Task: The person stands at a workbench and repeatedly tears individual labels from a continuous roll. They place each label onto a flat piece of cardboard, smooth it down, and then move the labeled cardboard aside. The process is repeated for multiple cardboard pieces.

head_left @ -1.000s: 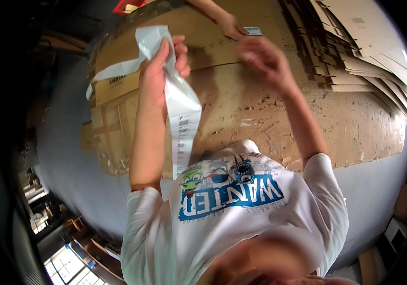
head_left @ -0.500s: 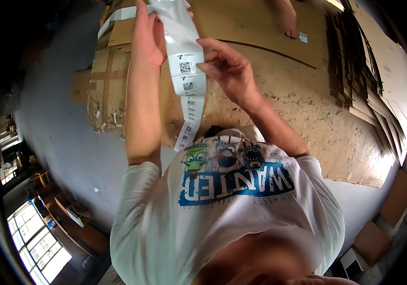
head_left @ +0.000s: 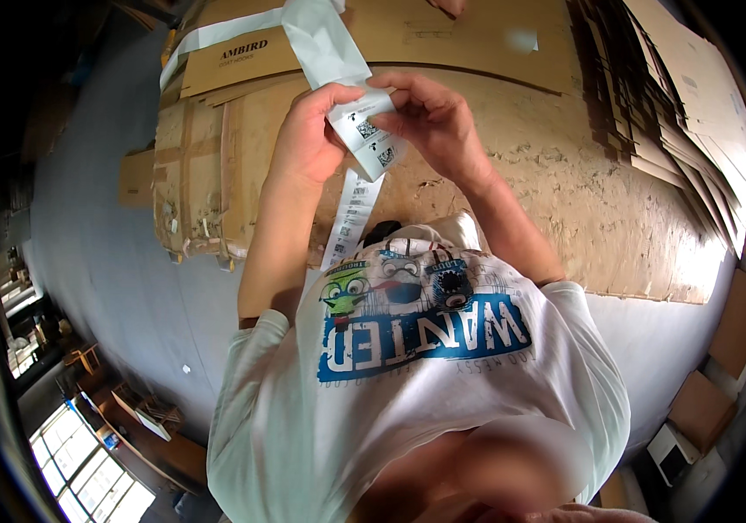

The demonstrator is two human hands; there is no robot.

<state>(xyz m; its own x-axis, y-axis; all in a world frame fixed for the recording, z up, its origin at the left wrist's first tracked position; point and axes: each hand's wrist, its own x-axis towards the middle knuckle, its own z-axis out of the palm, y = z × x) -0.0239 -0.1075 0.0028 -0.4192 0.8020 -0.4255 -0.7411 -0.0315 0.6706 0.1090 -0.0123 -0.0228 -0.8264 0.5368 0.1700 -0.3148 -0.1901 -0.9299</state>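
Observation:
A long white strip of labels (head_left: pixel 331 45) with printed square codes runs from the far side of the worktop towards my body. Its nearer part dangles in front of my shirt. My left hand (head_left: pixel 310 139) pinches the strip's left edge, thumb on top. Opposite it, my right hand (head_left: pixel 437 125) grips the right edge between thumb and fingers, close to a printed code. Between the two hands the strip bends and tilts. Some of my left fingertips are hidden behind it.
Flat brown cardboard (head_left: pixel 469 44) lies across the far side of the worn worktop (head_left: pixel 512 166). Stacked cardboard sheets (head_left: pixel 695 113) stand at the right. At the top edge, part of another person's hand (head_left: pixel 450 6) shows. Grey floor (head_left: pixel 129 288) lies to the left.
My left hand has come down and nearer from the far part of the strip, closing on its left edge. My right hand stays on the right edge; the other person's hand has moved away and left.

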